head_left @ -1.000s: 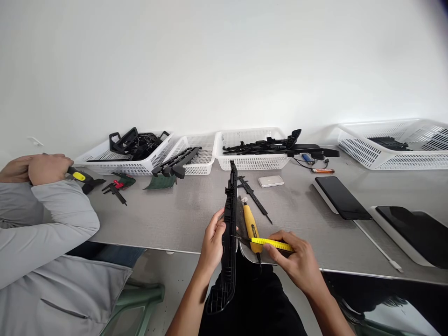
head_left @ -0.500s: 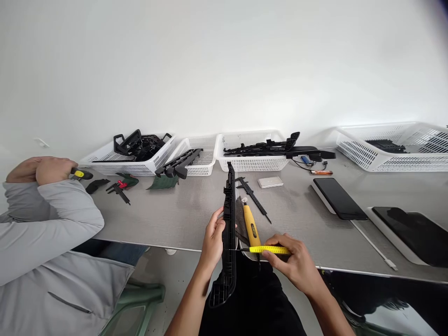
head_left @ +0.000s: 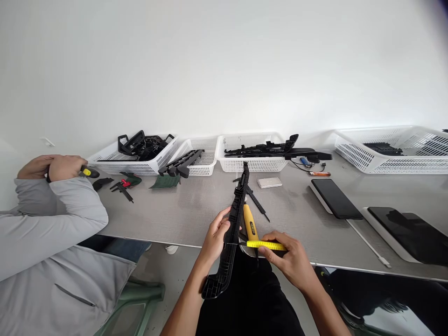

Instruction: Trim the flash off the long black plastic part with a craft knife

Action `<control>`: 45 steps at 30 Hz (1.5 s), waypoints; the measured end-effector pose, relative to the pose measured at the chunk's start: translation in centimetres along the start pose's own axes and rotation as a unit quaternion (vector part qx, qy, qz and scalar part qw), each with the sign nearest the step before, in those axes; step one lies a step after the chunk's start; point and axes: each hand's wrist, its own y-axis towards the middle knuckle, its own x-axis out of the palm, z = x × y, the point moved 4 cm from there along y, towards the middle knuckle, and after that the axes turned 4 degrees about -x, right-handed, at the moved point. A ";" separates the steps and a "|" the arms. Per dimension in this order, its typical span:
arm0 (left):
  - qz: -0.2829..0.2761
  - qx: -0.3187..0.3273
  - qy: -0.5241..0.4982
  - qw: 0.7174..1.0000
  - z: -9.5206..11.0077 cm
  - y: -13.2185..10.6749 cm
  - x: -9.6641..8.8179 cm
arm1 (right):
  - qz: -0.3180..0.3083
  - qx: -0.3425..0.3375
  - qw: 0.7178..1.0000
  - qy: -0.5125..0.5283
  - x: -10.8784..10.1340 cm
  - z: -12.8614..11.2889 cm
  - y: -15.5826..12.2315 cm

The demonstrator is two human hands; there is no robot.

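Holding a long black part (head_left: pixel 236 219) at a slant across the near edge of a gray surface (head_left: pixel 196 210), with the broad curved end above a dark-clad lap (head_left: pixel 252 298). Closed around the middle with the left hand (head_left: pixel 213 237), with thumb against the left edge and fingers curled behind. Pinching a ridged yellow-handled tool (head_left: pixel 261 244) between thumb and closed fingers of the right hand (head_left: pixel 289 254), with the slim tip reaching leftward across the ribbed face; too fine to tell whether touching. Judging by ribs and walls, probably light, stiff plastic, unlikely to sag, though perhaps slick along smooth sides and fragile at the small projections toward the far end. Best taken by the long walls near the middle, away from thin ribs and with fingers clear of the tip. Backed by a fatter yellow tool (head_left: pixel 249 223) and a dark caliper (head_left: pixel 257 200), and flanked at left by a co-worker's gray sleeve (head_left: pixel 77 196).
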 end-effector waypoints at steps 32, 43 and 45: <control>0.019 0.018 -0.078 0.997 -1.0 0.9 0.0 | -0.012 -0.003 1.000 0.003 -0.1 -0.2 -0.1; 0.004 -0.017 -0.100 0.995 -0.9 0.9 0.4 | 0.020 0.023 0.999 0.042 -0.2 0.6 -0.4; 0.006 -0.019 -0.099 0.995 -0.8 0.9 0.4 | 0.023 0.020 0.999 0.036 -0.2 0.5 -0.3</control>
